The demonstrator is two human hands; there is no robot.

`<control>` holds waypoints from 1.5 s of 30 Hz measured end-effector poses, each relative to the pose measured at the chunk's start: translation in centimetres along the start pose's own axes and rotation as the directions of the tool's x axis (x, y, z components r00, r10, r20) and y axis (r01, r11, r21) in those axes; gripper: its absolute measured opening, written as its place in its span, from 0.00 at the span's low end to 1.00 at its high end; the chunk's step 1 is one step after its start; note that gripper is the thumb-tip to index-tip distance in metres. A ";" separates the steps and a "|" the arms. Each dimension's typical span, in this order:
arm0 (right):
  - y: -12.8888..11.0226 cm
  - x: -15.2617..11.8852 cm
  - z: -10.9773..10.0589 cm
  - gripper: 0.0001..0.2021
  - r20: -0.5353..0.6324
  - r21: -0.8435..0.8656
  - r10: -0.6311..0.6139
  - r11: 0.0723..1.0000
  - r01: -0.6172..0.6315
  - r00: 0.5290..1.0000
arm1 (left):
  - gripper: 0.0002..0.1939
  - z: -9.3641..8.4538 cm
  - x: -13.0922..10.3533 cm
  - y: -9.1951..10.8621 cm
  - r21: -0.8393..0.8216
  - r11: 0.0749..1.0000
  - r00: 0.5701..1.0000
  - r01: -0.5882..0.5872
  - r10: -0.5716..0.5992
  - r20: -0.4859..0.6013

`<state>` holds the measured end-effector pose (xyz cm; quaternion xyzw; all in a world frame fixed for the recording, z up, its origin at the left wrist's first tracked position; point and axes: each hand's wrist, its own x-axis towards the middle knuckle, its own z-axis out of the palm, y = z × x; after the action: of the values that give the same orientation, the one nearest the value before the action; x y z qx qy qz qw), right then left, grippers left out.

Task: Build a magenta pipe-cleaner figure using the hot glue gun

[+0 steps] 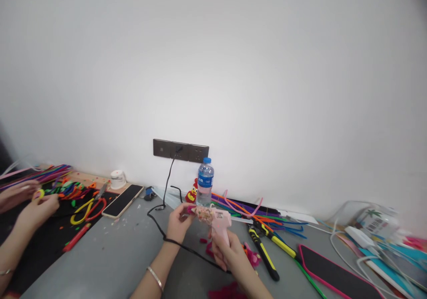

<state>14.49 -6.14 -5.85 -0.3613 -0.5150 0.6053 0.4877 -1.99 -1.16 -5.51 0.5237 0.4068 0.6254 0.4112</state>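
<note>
My right hand (224, 250) grips a pink glue gun (221, 219) by its handle, its nozzle end pointing left. Facing it, my left hand (180, 221) pinches a small magenta fuzzy piece (191, 209) right at the nozzle. Whether the nozzle touches the piece I cannot tell. A black power cord (187, 245) passes over my left wrist. Below and right of the glue gun lie magenta fuzzy bits (252, 256), partly hidden behind my right hand. Pliers with yellow and black handles (263, 252) lie open to the right of that hand.
Behind the hands stand a water bottle (204, 184) and a small red and yellow figure (191, 192). Pipe cleaners (273, 221) lie along the wall. Phones (123, 201) rest on both sides. At left, another person's hands (33, 208) work near scissors (88, 210).
</note>
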 end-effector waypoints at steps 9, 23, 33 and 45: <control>-0.3 -0.1 -0.1 0.26 0.005 0.002 0.003 1.000 -0.003 1.000 | 0.09 0.1 0.0 0.2 -0.008 1.000 0.999 -0.025 0.025 -0.031; 0.7 0.0 -0.5 0.25 -0.048 0.031 -0.014 0.999 0.016 0.999 | 0.08 -0.2 0.0 -0.9 -0.034 0.995 0.994 -0.090 0.087 -0.066; 0.8 0.2 -0.6 0.26 -0.098 0.018 -0.005 1.000 0.007 0.995 | 0.09 -0.2 -0.1 -0.5 -0.012 0.995 0.992 -0.096 0.094 -0.080; 0.7 -0.1 -0.5 0.25 -0.162 -0.097 -0.063 0.994 0.047 0.985 | 0.09 -0.2 -0.1 -0.6 -0.001 0.995 0.990 -0.104 0.103 -0.098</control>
<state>14.85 -6.06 -6.63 -0.4179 -0.5102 0.5352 0.5278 -2.12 -1.08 -6.08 0.5116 0.3969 0.6721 0.3591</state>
